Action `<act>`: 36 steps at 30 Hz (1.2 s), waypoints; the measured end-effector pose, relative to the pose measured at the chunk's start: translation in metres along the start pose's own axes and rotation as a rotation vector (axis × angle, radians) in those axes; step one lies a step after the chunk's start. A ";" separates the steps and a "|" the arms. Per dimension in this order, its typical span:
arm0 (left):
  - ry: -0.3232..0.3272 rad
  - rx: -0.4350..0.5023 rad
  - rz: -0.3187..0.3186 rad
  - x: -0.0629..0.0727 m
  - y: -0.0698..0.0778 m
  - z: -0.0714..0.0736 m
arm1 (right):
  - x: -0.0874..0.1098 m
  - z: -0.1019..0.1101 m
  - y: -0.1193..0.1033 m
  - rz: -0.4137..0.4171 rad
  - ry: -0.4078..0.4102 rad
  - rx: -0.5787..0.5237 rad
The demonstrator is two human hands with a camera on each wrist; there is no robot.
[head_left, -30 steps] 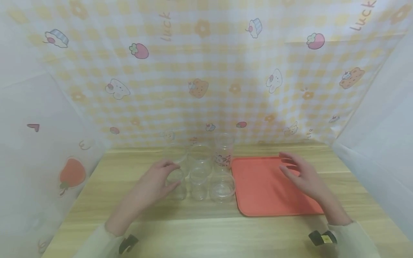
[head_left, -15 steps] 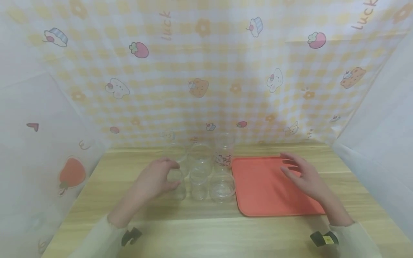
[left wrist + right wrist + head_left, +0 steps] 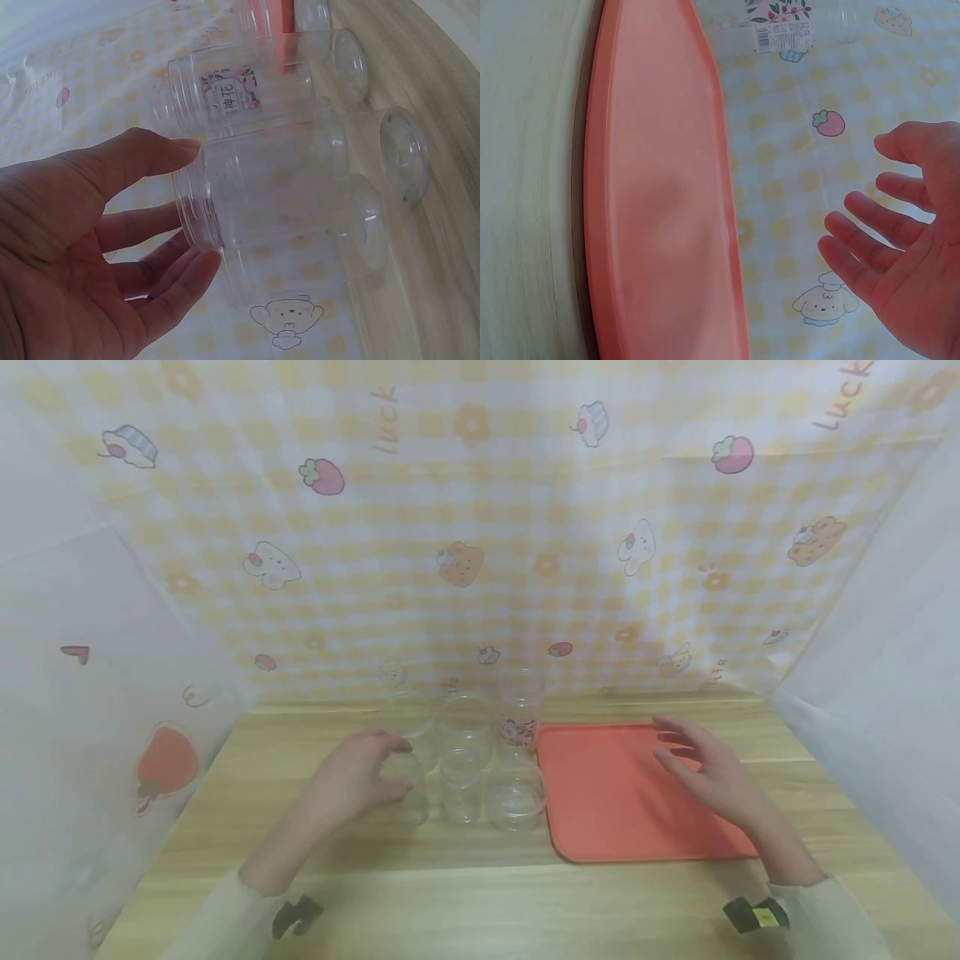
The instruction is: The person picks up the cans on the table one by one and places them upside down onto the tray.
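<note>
Leftward by a little, the left hand (image 3: 356,777) and the front left jar (image 3: 417,785) have shifted together since half a second ago, while the right hand (image 3: 705,772) has hardly moved. Yellow-and-white checked cloth (image 3: 375,518) rises behind the wooden table (image 3: 480,902). On the table's right part lies the flat red tray (image 3: 607,793), its low rim running all round, the right hand's shadow falling on it. Just beside its left edge stand six clear jars in two rows of three. Of the back three, the left jar (image 3: 408,718) and middle jar (image 3: 465,727) are plain, and the tall jar (image 3: 519,714) at the right bears a flowered label (image 3: 232,91). In front, the narrow jar (image 3: 461,793) stands between the front left jar and the wide jar (image 3: 516,797), which is nearest the tray. Wood and cloth show through their walls.

The left hand grips the front left jar near its rim, thumb on one side and fingertips across from it, the gap about as wide as the mouth. Whether that jar's base bears on the wood is hard to tell. The right hand hovers over the tray, fingers spread and loosely bent, holding nothing.
</note>
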State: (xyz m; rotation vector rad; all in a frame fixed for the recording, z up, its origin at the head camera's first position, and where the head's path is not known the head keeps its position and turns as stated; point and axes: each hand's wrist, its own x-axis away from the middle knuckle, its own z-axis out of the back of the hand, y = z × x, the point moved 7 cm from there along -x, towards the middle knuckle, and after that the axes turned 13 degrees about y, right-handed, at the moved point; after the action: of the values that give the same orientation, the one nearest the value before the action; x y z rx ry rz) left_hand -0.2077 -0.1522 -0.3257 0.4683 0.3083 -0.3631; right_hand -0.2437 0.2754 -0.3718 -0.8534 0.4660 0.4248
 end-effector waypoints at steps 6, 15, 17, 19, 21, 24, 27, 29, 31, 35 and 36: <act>0.001 0.010 -0.011 0.002 -0.002 0.000 | 0.003 0.003 0.000 0.021 0.007 -0.012; -0.020 0.000 0.010 0.002 -0.004 -0.001 | 0.006 0.004 0.005 0.027 -0.002 -0.014; -0.027 0.000 0.016 0.001 -0.004 -0.002 | 0.006 0.004 0.005 0.029 -0.001 -0.015; -0.033 0.000 0.022 0.001 -0.005 -0.002 | 0.006 0.004 0.004 0.031 -0.001 -0.017; -0.034 0.000 0.022 0.001 -0.005 -0.002 | 0.006 0.003 0.004 0.032 -0.002 -0.018; -0.026 -0.002 0.020 0.002 -0.004 -0.001 | 0.005 0.004 0.001 0.034 -0.007 -0.014; -0.018 -0.003 0.019 0.002 -0.004 0.001 | 0.004 0.003 -0.001 0.039 -0.013 -0.012; -0.015 -0.003 0.027 0.002 -0.005 0.002 | 0.004 0.003 -0.001 0.045 -0.016 -0.010; -0.016 0.002 0.036 0.003 -0.005 0.003 | 0.005 0.004 -0.002 0.049 -0.015 -0.011; -0.012 0.029 0.070 0.005 -0.008 0.006 | 0.006 0.004 -0.002 0.055 -0.020 -0.024; -0.011 0.039 0.077 0.006 -0.008 0.006 | 0.006 0.004 -0.003 0.053 -0.022 -0.025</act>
State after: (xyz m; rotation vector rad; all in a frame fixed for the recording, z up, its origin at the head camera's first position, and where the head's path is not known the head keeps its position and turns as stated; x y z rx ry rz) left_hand -0.2048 -0.1638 -0.3256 0.5144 0.2720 -0.2970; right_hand -0.2365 0.2778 -0.3713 -0.8612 0.4648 0.4896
